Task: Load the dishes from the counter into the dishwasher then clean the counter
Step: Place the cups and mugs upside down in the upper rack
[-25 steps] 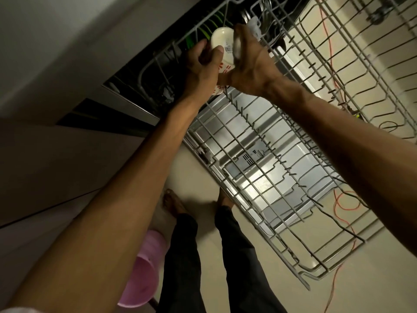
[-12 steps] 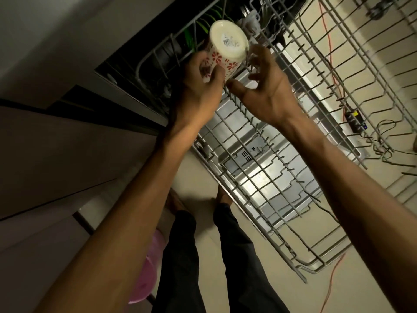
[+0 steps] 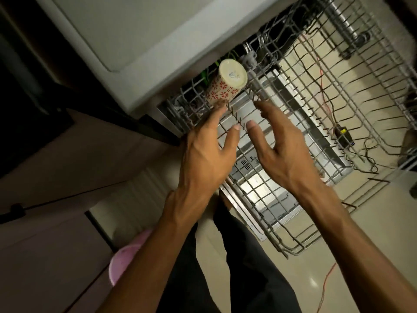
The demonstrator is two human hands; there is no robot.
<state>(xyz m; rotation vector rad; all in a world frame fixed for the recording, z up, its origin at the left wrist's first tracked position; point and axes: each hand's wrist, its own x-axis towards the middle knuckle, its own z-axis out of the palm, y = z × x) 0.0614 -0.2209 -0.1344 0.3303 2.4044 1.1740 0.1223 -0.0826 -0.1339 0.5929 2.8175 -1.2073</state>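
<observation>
Cup base (image 3: 233, 74): a small printed label, maybe a barcode, just above the left hand's fingertips (image 3: 222, 108); too small and blurred to read.
Dishwasher door panel (image 3: 248, 160): dark printed marks, just below the right hand's thumb (image 3: 256, 134); not readable.
Readable text: none.

Clearance over the pulled-out dishwasher rack (image 3: 282, 199).
Upright tines line the rack bed, leaving open wire grid between rows; the inverted cup (image 3: 225, 86) fills the back-left corner; the counter edge (image 3: 144, 64) overhangs behind it; loose cables (image 3: 325, 105) trail at right.
</observation>
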